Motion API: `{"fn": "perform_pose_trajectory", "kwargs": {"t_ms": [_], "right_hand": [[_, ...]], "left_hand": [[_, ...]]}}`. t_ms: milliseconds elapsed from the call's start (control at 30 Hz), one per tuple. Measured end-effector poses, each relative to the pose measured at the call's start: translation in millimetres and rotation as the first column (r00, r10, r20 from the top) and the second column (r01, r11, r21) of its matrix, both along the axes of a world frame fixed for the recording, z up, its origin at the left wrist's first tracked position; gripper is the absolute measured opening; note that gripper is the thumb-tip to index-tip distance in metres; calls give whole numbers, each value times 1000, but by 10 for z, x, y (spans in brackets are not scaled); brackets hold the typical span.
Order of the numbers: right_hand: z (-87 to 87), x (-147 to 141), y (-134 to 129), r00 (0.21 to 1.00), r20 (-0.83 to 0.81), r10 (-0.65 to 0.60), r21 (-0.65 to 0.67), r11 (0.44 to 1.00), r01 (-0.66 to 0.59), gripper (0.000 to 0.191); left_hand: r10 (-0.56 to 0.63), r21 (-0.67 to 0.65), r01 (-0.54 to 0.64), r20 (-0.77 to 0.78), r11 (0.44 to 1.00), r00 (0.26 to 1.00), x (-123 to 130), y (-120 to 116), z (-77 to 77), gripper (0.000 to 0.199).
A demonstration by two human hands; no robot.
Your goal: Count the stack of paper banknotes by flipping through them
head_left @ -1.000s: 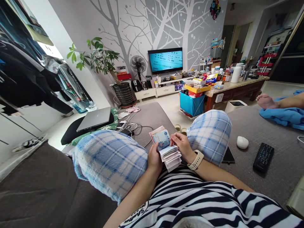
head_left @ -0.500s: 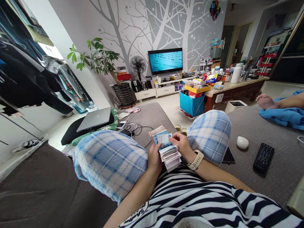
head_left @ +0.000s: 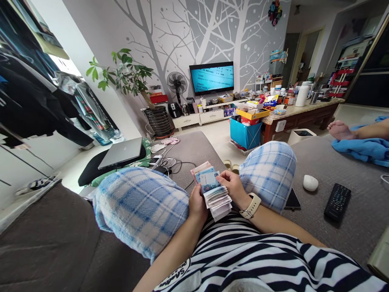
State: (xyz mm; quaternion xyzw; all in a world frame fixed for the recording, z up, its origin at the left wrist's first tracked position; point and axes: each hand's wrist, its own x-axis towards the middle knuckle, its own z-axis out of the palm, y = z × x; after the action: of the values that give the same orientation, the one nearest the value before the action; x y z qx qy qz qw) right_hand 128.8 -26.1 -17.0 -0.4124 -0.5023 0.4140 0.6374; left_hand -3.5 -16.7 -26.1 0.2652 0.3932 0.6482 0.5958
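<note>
A thick bundle of banknotes [head_left: 216,199] sits above my lap, bent over so that many note edges fan toward me. My left hand [head_left: 198,205] is closed round its left side, the thumb lying on the notes. Blue and pinkish notes stick out at the far end. With thumb and fingers, my right hand [head_left: 232,186] pinches the right edge of a blue banknote [head_left: 209,181] on the face of the bundle. A pale watch is strapped round my right wrist. The fingers beneath the bundle are hidden.
On the sofa to my right lie a white mouse [head_left: 310,183], a black remote control [head_left: 337,202] and a phone [head_left: 293,201]. A closed laptop [head_left: 121,153] and tangled cables [head_left: 173,163] are on the left. Another person's bare foot [head_left: 342,131] rests at far right.
The blue note at the front of the bundle has shifted slightly and lies flatter. Both hands stay in nearly the same place. The text on the television differs slightly.
</note>
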Motion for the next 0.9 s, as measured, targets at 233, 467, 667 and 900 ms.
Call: {"fn": "perform_pose_trajectory", "kwargs": {"t_ms": [233, 467, 667, 900], "right_hand": [[-39, 0, 18, 1000, -12, 12, 0, 1000, -12, 35], [-70, 8, 41, 1000, 8, 10, 5, 1000, -10, 35], [-55, 2, 25, 1000, -6, 12, 5, 1000, -12, 36], [17, -9, -23, 999, -37, 28, 11, 1000, -28, 38]], "left_hand": [[-29, 18, 29, -26, 999, 999, -13, -8, -21, 24], [-9, 30, 11, -62, 999, 998, -20, -12, -25, 21], [-18, 31, 20, -65, 999, 998, -23, -12, -23, 22], [-15, 21, 16, -78, 1000, 997, -9, -33, 16, 23]]}}
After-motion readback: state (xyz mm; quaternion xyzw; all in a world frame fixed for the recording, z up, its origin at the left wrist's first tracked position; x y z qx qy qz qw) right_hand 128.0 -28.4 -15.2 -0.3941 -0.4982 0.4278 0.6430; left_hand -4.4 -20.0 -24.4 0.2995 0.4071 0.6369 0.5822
